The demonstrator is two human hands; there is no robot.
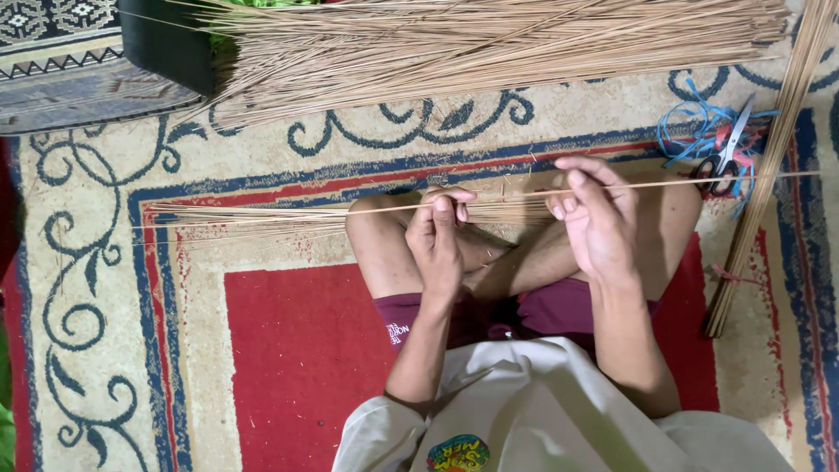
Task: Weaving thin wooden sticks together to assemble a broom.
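— Holding what, exactly, in those hands?

— One thin stick point(489, 199), pulled out level across my knees. My left hand point(435, 238) is clenched round it with the thumb pressed on top, and my right hand point(596, 218) pinches it between thumb and fingertips further along. I'd say I keep it taut like that so the single stick stays apart from the others.

— The others?

— A small sheaf of sticks point(262, 217) lies on the carpet point(96, 262) just past my shins, running out to the left. The one I'm gripping sits right above it, nearly in line with it.

— And beyond that?

— To my right a tied bundle point(760, 192) slants across the carpet border. Beside it are scissors point(724, 157) lying on a tangle of blue string point(690, 122), with some red strands in it that I can't make out clearly. Farthest off, a big fan of sticks point(489, 48) spreads along the top, its left end tucked against something dark, perhaps a bin point(166, 44).

— Anything in your way?

— My own crossed legs crowd the space under my hands, and the tied bundle lies close to my right elbow's reach.
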